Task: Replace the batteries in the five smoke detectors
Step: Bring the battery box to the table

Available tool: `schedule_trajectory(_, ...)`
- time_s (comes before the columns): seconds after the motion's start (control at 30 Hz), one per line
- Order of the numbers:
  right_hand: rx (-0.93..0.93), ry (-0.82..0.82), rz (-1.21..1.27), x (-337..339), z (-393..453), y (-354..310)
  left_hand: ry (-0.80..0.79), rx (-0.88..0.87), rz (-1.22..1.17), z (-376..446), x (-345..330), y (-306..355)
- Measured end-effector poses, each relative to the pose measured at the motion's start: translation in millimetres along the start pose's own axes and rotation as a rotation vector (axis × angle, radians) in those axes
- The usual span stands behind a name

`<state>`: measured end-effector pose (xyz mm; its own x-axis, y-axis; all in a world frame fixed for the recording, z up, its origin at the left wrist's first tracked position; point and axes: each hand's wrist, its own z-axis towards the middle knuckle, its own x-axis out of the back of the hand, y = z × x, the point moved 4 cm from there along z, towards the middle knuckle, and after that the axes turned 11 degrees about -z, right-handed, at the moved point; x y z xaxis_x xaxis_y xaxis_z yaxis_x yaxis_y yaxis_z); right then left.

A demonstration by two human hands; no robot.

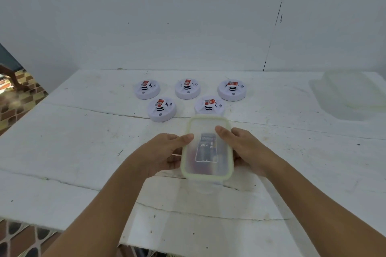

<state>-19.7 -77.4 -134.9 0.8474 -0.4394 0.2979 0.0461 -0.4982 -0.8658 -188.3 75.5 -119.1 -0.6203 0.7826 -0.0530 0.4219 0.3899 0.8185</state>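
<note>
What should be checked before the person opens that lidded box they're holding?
1. Both hands on the box: ok. The left hand and right hand grip the lidded box from either side.
2. Lid in place: ok, it sits on the box.
3. Batteries inside: cannot tell; dark shapes show through the cloudy lid.
4. All five detectors within view: ok, five smoke detectors sit in two rows on the table.
5. Detectors opened: cannot tell from this angle.
6. Somewhere for old batteries: cannot tell; a second clear container sits far right.
</note>
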Motion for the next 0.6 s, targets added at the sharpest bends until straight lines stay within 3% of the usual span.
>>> schedule_trajectory(0.3, -0.023, -0.022, 0.070, -1.5, -1.7, -1.5, -0.101, 0.070, -0.201, 9.0, -1.6, -6.9)
schedule_trajectory(0.6, -0.024, 0.008, 0.091, -1.8, -1.6, -0.9, -0.096, 0.017, -0.122, 5.9, 2.4, -0.6)
